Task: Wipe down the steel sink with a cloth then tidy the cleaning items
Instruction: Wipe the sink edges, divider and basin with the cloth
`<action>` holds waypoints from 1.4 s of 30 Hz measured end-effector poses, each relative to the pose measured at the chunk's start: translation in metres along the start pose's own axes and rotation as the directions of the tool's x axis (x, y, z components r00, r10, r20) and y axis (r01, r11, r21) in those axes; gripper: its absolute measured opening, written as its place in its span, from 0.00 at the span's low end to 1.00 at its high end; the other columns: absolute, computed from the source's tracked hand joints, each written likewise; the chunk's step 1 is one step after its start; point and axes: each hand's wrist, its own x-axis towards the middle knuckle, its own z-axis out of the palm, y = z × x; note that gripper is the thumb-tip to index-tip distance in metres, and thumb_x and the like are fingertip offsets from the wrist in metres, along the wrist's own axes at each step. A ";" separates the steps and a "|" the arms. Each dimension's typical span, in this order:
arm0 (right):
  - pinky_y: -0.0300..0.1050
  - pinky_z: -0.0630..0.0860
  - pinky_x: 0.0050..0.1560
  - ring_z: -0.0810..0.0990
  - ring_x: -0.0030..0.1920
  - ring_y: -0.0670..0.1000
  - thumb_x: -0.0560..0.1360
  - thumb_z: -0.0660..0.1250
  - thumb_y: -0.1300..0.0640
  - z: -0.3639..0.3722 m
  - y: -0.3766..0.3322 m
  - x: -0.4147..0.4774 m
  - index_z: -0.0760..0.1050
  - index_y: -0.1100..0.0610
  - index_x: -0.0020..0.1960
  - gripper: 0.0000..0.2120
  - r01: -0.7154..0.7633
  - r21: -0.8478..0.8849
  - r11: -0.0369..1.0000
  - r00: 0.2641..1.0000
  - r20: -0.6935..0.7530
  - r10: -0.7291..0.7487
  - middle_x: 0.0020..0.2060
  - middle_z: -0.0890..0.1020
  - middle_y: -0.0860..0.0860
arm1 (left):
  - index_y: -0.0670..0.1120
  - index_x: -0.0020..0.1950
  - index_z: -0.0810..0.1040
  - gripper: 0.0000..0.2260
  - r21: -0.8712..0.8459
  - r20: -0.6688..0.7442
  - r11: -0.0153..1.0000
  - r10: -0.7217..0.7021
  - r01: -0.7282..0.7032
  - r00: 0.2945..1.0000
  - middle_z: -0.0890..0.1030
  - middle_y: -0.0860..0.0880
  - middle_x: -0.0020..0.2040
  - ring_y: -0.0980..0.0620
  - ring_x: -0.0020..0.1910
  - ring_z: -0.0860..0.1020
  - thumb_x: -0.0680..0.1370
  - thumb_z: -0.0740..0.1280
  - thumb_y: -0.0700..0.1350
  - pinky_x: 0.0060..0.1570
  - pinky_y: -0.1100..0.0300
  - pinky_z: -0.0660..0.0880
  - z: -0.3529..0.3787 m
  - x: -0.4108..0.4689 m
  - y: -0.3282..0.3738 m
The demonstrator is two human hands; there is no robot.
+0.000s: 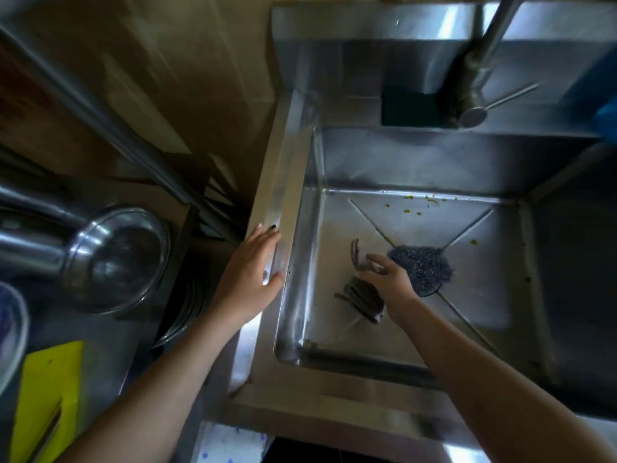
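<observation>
One steel sink [284, 195], yellow specks [407, 211], perhaps food

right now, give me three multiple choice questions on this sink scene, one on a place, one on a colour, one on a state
1. Where is the steel scourer? A basin floor B back ledge C in a bowl
2. Colour of the board at left? A red B yellow C white
3. How is the left hand? A gripping the tap B holding a cloth C flat on the sink rim
Answers: 1 A, it lies beside the right hand in the basin; 2 B, bright yellow; 3 C, fingers straight on the rim.
</observation>
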 end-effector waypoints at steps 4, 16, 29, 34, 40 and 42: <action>0.39 0.76 0.39 0.79 0.41 0.52 0.71 0.69 0.67 -0.004 -0.020 -0.018 0.74 0.63 0.60 0.17 -0.025 0.269 0.963 1.000 0.011 0.023 0.47 0.80 0.57 | 0.44 0.68 0.69 0.22 -0.119 -0.065 0.990 -0.082 0.074 0.995 0.67 0.51 0.70 0.57 0.71 0.59 0.74 0.65 0.36 0.69 0.51 0.63 -0.004 0.003 0.011; 0.48 0.77 0.44 0.81 0.44 0.56 0.73 0.67 0.66 0.017 -0.047 -0.043 0.73 0.62 0.61 0.17 0.065 0.523 0.850 0.998 -0.014 -0.067 0.46 0.81 0.59 | 0.47 0.53 0.76 0.06 -0.320 -0.167 0.934 -0.221 0.159 0.961 0.72 0.52 0.57 0.57 0.56 0.70 0.77 0.65 0.42 0.55 0.63 0.67 -0.039 0.036 0.013; 0.46 0.76 0.43 0.80 0.49 0.57 0.75 0.63 0.65 0.061 -0.078 -0.001 0.72 0.61 0.65 0.18 0.162 0.623 0.765 0.986 -0.074 -0.149 0.51 0.80 0.59 | 0.44 0.54 0.79 0.09 -0.275 -0.165 0.961 -0.041 -0.006 0.985 0.75 0.50 0.58 0.56 0.57 0.72 0.79 0.60 0.43 0.55 0.66 0.64 -0.045 0.121 0.006; 0.44 0.75 0.42 0.80 0.44 0.53 0.74 0.63 0.68 0.082 -0.087 0.024 0.73 0.60 0.64 0.19 0.170 0.658 0.734 0.985 -0.114 -0.127 0.45 0.81 0.56 | 0.44 0.62 0.76 0.13 -0.163 -0.079 0.987 -0.006 -0.007 0.997 0.70 0.48 0.68 0.51 0.68 0.66 0.80 0.58 0.44 0.66 0.59 0.63 -0.031 0.167 0.005; 0.47 0.75 0.55 0.78 0.55 0.56 0.73 0.64 0.69 0.105 -0.112 0.053 0.73 0.52 0.59 0.18 0.217 0.586 0.781 0.976 -0.149 -0.159 0.57 0.78 0.58 | 0.48 0.74 0.60 0.19 0.217 0.046 0.974 0.056 -0.064 0.997 0.52 0.52 0.77 0.52 0.76 0.45 0.82 0.51 0.46 0.73 0.58 0.43 -0.013 0.197 -0.002; 0.47 0.74 0.57 0.78 0.56 0.56 0.72 0.65 0.69 0.110 -0.119 0.063 0.72 0.53 0.61 0.20 0.246 0.539 0.806 0.969 -0.161 -0.189 0.57 0.78 0.58 | 0.49 0.75 0.55 0.20 0.220 -0.002 0.973 0.070 -0.068 0.998 0.51 0.53 0.77 0.54 0.76 0.44 0.82 0.50 0.44 0.72 0.60 0.42 -0.009 0.197 -0.002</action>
